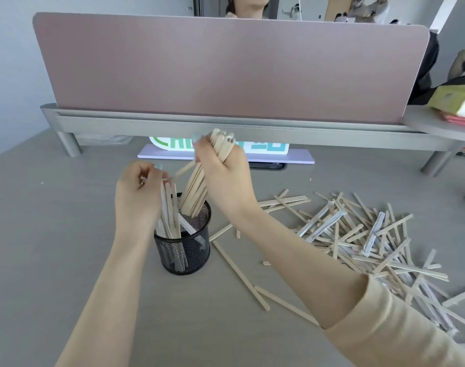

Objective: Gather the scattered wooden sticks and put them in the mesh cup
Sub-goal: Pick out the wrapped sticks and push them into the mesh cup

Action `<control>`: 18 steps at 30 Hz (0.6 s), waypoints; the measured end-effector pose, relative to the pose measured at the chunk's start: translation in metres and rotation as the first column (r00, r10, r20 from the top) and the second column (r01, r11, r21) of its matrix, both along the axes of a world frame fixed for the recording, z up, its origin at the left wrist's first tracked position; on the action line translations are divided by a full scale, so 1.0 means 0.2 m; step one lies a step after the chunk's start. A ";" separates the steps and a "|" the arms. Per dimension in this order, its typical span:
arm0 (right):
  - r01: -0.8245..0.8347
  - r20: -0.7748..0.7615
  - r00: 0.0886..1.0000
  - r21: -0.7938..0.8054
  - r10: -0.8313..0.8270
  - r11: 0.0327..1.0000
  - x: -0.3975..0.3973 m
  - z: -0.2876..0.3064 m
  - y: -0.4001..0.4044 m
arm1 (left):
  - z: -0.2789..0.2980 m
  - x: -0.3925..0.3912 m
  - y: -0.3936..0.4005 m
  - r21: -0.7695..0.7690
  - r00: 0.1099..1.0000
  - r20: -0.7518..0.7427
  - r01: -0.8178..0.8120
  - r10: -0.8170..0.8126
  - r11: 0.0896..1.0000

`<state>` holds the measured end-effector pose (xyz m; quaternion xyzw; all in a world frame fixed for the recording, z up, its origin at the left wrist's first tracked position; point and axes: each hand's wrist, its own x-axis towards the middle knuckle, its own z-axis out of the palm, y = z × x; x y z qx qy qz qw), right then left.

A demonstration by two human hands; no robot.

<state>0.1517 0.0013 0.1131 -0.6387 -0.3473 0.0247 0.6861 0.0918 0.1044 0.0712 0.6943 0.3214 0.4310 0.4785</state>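
The cup (185,242), black mesh, stands on the grey desk (54,234), and I place everything else from it. My right hand (223,176) is above the cup and a little behind it, fingers wrapped tight round a bundle (199,181) of wooden sticks. The bundle slants down to the left, its lower ends inside the cup's mouth, its upper ends poking out past my knuckles. One stick (183,169) has strayed from the bundle and angles off toward my left hand.

My left hand (138,192) sits just left of the cup's rim and above it, fingers curled in at the tops of the upright sticks (170,210) already standing in the cup's left side. The fingertips are pinched close together there, touching those stick tops; whether they truly grip one I cannot tell.

Right of the cup lies the pile (358,239) of loose sticks, crossed over one another, some in clear wrappers. A few singles lie nearer the cup, in front of it and to its right, one long stick (239,274) running diagonally away from its base.

Behind the cup stands a pink divider (226,70) on a grey shelf (173,124), with a green and white sign (266,148) under it.
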 end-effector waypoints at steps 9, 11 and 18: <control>-0.013 -0.039 0.999 -0.246 0.004 0.969 -0.01 0.03 0.01 | 0.00 0.01 -0.02 0.050 1.000 0.005 -0.008 0.008 0.999; -0.007 -0.007 1.000 -0.427 0.005 0.904 -0.02 -0.04 0.04 | 0.01 0.01 -0.04 0.059 1.000 -0.001 0.013 -0.013 0.998; 0.157 0.338 0.938 -0.620 0.081 0.769 -0.02 -0.17 0.08 | 0.03 0.00 -0.09 -0.063 0.997 0.011 0.071 -0.070 0.996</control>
